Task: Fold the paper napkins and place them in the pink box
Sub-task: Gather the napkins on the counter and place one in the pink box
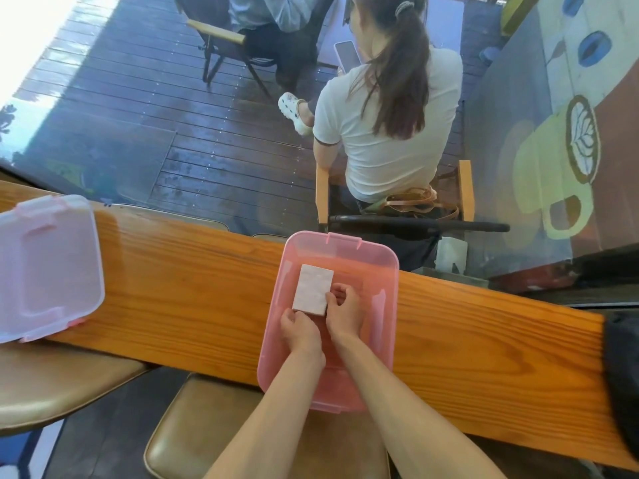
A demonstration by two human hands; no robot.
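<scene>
A pink translucent box (377, 257) sits on the wooden counter in front of me, open at the top. Inside it lies a stack of folded white paper napkins (313, 288), a neat rectangle near the box's left middle. Both my hands are down in the box. My left hand (300, 331) pinches the stack's near left corner. My right hand (342, 311) grips the stack's near right edge with its fingers curled.
The box's clear lid (45, 267) with pink clasps lies on the counter (179, 292) at far left. A dark bag (622, 375) rests at the counter's right end. Brown stool seats (52, 382) stand below. Beyond the glass, a person sits on a chair.
</scene>
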